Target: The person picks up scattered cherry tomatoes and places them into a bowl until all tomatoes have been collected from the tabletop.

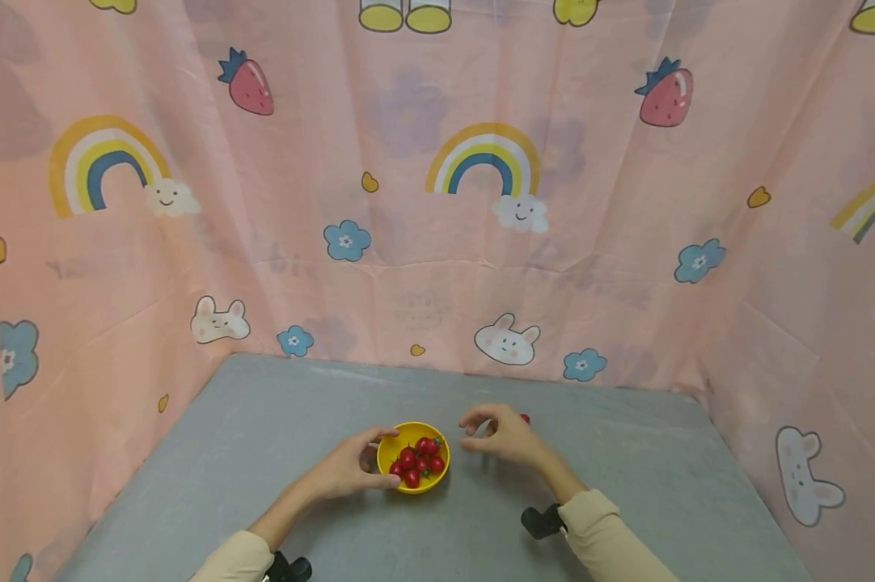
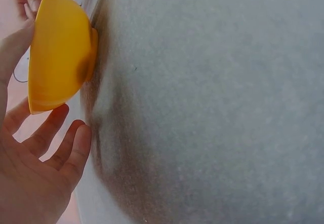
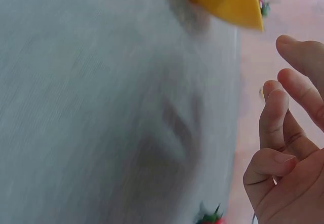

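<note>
A small yellow bowl (image 1: pixel 413 485) stands on the grey tabletop with several red cherry tomatoes (image 1: pixel 412 478) inside, some with green stems. My left hand (image 1: pixel 346 467) holds the bowl from its left side, thumb at the near rim and forefinger at the far rim. In the left wrist view the left hand's other fingers spread loosely below the bowl (image 2: pixel 61 51). Just right of the bowl, my right hand (image 1: pixel 506 436) hovers with bent, parted fingers and nothing between them. Another cherry tomato (image 1: pixel 525 419) lies behind the right hand, mostly hidden by it.
A grey-covered table (image 1: pixel 627 485) spreads around the bowl. Behind it and at both sides hangs a pink curtain (image 1: pixel 437 299) printed with rainbows, strawberries and rabbits. Dark straps with camera mounts (image 1: pixel 543 521) sit at the wrists, by the cream sleeves (image 1: pixel 612 533).
</note>
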Available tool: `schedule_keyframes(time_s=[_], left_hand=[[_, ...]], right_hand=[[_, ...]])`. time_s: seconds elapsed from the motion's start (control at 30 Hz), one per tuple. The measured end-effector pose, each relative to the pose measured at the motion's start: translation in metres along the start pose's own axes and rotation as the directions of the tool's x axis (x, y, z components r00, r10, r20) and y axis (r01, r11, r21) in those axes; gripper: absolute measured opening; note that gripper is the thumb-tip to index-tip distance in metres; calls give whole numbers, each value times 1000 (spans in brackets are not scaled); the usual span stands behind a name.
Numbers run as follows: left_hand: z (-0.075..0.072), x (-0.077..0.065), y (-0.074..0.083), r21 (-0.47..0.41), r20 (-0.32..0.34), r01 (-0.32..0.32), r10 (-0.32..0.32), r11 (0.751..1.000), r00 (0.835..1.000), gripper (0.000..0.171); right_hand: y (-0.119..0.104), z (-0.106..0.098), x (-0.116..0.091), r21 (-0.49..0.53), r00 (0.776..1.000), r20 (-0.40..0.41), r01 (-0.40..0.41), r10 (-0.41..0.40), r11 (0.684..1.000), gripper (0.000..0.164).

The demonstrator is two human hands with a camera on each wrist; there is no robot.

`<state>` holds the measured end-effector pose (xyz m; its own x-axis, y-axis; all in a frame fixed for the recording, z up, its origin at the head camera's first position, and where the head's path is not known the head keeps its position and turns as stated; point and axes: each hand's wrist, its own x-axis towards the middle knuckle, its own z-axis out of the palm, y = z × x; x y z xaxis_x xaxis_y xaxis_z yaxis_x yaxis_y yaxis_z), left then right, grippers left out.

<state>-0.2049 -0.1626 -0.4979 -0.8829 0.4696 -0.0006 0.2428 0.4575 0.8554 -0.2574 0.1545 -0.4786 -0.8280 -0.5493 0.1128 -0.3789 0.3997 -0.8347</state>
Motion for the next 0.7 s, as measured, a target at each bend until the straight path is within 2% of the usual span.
schedule_keyframes(time_s=[0.4, 0.7], left_hand=[[0, 0, 0, 6, -1, 5, -5, 1000, 1000, 68], [0, 0, 0, 8, 1, 9, -9, 1000, 1000, 69]], right_hand=[[48, -42, -40, -15, 993, -117, 30, -32, 999, 29], [60, -61, -54, -58, 984, -174, -53, 42, 997, 35]])
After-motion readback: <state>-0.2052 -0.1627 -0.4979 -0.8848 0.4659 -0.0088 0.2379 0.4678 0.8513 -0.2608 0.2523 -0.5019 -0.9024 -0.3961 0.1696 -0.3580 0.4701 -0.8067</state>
